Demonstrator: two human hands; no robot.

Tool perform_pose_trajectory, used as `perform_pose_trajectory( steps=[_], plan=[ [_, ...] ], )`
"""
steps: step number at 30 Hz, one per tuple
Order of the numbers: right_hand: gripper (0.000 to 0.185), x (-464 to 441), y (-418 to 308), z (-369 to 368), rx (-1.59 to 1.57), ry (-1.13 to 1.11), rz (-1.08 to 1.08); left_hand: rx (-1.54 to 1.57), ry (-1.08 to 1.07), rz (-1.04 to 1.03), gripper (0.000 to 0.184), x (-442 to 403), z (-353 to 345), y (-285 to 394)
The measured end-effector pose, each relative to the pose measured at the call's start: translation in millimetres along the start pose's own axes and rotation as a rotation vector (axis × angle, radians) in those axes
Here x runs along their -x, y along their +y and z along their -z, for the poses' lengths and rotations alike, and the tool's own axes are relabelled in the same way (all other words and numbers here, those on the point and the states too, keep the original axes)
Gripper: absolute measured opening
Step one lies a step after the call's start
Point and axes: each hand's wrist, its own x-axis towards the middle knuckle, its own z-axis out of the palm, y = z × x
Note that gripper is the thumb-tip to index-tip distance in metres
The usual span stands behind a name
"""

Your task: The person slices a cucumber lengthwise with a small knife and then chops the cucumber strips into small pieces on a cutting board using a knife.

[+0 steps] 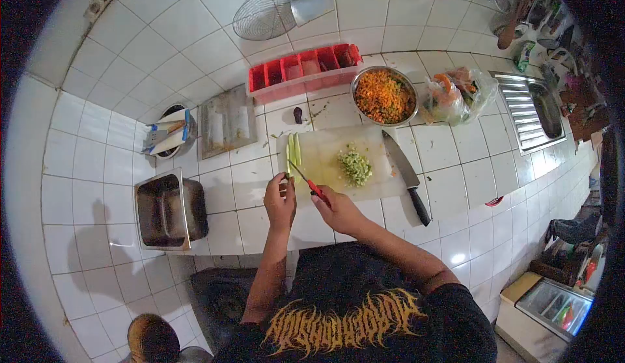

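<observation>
My right hand [335, 210] is closed round the red handle of a small knife [314, 185], whose blade points up and left over the cutting board [325, 142]. At the board's lower left corner, my left hand [281, 197] has its fingers bent near the lower end of long green vegetable strips [293, 153]; whether it grips them is not clear. A pile of chopped green pieces [355, 166] lies at the middle of the board. Along the board's right side rests a large knife [405, 168] with a black handle.
Behind the board stand a red divided container [305, 80], a steel bowl of diced orange and green vegetables [384, 95] and a plastic bag of vegetables [459, 95]. To the left are a metal tray [228, 121] and a deep steel pan [170, 210]. A sink [543, 112] is at right.
</observation>
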Motion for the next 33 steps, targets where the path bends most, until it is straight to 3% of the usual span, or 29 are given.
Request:
perform_pose_trajectory(
  steps=[5, 7, 21, 23, 27, 33],
  plan=[
    [0.039, -0.7, 3.5, -3.9, -0.023, -0.027, -0.090, 0.157, 0.019, 0.067, 0.026, 6.1, 3.9, -15.8],
    [0.036, -0.2, 8.7, -6.7, -0.029, 0.020, 0.007, 0.149, 0.034, 0.039, 0.026, 4.8, 4.0, -21.8],
    [0.038, 1.9, 15.7, 0.5, 0.027, -0.012, -0.092, 0.124, -0.025, 0.028, 0.020, 10.0, 3.5, -43.0],
    [0.038, 0.7, 25.0, 1.3, 0.061, 0.005, -0.061, 0.183, -0.078, 0.144, 0.019, 10.3, -1.9, -49.4],
    [0.034, -1.6, 30.2, 12.7, 0.211, -0.039, -0.078, 0.177, -0.080, 0.178, 0.018, 9.0, -15.8, -65.5],
    [0.034, -12.9, 30.2, 31.5, 0.356, -0.097, -0.103, 0.047, -0.058, 0.035, 0.020, 3.8, -23.3, -83.7]
  ],
)
